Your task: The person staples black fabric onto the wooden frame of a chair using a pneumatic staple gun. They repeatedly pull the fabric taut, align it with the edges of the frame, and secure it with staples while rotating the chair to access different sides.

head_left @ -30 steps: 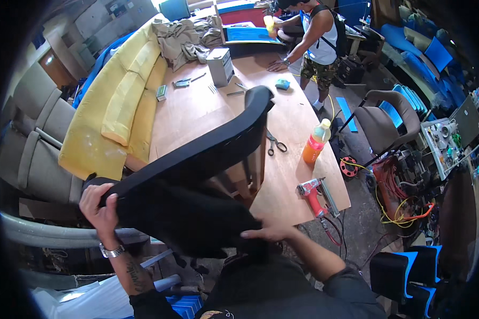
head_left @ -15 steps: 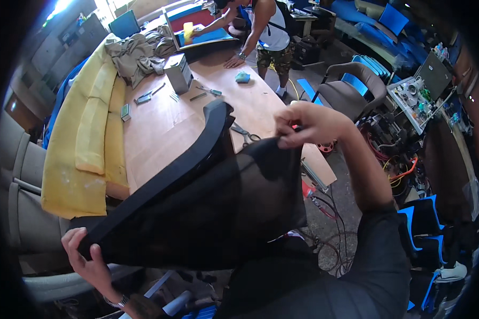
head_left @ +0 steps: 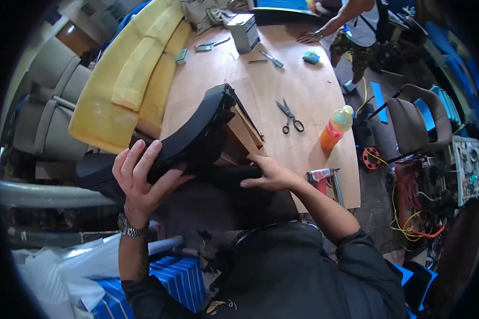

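Observation:
A curved wooden frame (head_left: 242, 136) covered in black padding (head_left: 199, 119) stands tilted at the table's near side, its bare wood showing at the right end. My left hand (head_left: 143, 183) holds its curved side, fingers over the padding and thumb spread inward. Thin black fabric (head_left: 202, 204) hangs from the frame toward my body. My right hand (head_left: 274, 174) is closed on a gathered fold of that fabric by the frame's open inside; the fingertips are partly hidden. Black-handled scissors (head_left: 290, 117) lie on the table beyond.
On the wooden table (head_left: 197, 80) are a bottle of orange drink (head_left: 335, 127), a red staple gun (head_left: 324, 183), a grey box (head_left: 244, 33) and a screwdriver (head_left: 272, 58). Yellow foam (head_left: 98, 114) lines the left. Another person (head_left: 356, 32) leans on the far edge.
My right hand has lowered from holding the fabric stretched up to the frame's inside. My left hand has shifted up along the curve. The view has swung, revealing the bottle and staple gun.

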Action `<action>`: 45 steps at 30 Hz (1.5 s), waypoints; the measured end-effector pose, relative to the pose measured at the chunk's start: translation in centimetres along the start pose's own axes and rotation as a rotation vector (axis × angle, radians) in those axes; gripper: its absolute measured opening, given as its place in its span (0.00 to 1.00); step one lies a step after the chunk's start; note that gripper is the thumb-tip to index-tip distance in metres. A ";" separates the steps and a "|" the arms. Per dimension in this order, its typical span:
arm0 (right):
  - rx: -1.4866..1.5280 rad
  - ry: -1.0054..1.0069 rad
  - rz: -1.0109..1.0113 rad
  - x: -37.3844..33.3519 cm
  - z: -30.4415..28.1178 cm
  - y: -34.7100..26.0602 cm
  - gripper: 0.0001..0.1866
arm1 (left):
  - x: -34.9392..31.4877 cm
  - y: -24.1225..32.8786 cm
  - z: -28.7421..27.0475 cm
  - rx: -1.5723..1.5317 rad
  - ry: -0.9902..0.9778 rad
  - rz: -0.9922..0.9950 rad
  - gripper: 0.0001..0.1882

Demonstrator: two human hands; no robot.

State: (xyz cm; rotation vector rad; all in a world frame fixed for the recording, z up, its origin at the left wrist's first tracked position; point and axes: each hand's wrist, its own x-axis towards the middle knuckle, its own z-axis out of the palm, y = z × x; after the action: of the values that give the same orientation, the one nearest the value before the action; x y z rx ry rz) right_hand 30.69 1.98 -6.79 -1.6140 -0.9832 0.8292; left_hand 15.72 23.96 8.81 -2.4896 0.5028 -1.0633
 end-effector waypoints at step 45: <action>-0.305 -0.038 -0.668 16.6 -16.5 1.6 0.17 | 17.6 7.8 2.4 -0.256 -0.396 -0.639 0.08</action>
State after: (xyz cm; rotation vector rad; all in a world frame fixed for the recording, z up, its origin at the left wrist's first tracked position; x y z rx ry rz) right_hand 52.68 10.04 -5.16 -1.3715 -1.6111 0.2574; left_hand 27.62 9.59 14.16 -3.0820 -0.3208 -0.6861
